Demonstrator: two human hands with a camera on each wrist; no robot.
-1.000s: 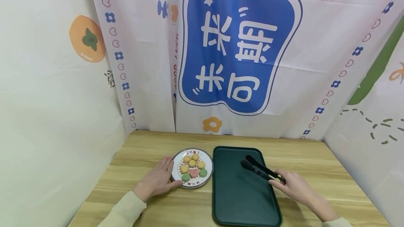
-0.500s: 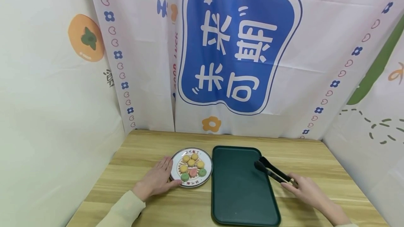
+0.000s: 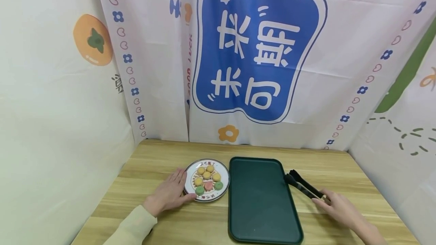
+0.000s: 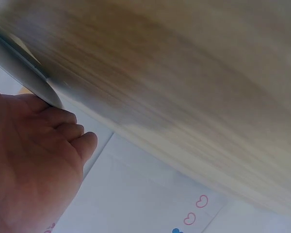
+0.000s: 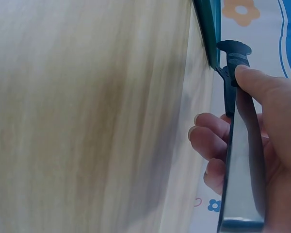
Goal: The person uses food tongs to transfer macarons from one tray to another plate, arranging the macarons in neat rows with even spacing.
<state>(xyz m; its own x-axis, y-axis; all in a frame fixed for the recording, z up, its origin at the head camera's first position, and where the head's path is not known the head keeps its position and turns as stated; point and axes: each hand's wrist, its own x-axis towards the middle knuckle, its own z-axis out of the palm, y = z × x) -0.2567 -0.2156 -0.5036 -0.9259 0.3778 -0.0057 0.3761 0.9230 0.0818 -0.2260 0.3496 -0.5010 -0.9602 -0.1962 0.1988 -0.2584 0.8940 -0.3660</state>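
On the left of the table stands a round white plate (image 3: 222,171) with dark rim lines and red lettering. Several small macarons lie on it: yellow macarons (image 3: 206,175), a pink macaron (image 3: 208,186) and green macarons (image 3: 218,186). My left hand (image 3: 170,193) rests against the plate's left rim, thumb spread apart from the fingers. In the left wrist view its palm (image 4: 34,160) shows beside the plate's edge (image 4: 24,73). My right hand (image 3: 340,207) grips black-tipped tongs (image 3: 304,187) by their metal arms (image 5: 242,165). The tong tips are slightly apart, above the tray's right edge, holding nothing.
A dark green rectangular tray (image 3: 260,203) lies just right of the plate, close to its rim. Both sit on a wood-grain table (image 3: 163,154). A printed cloth (image 3: 160,86) hangs behind the table, and pale walls flank it.
My right hand has moved the tongs rightward, from above the tray to its right edge. The left hand, plate and macarons have stayed in place.
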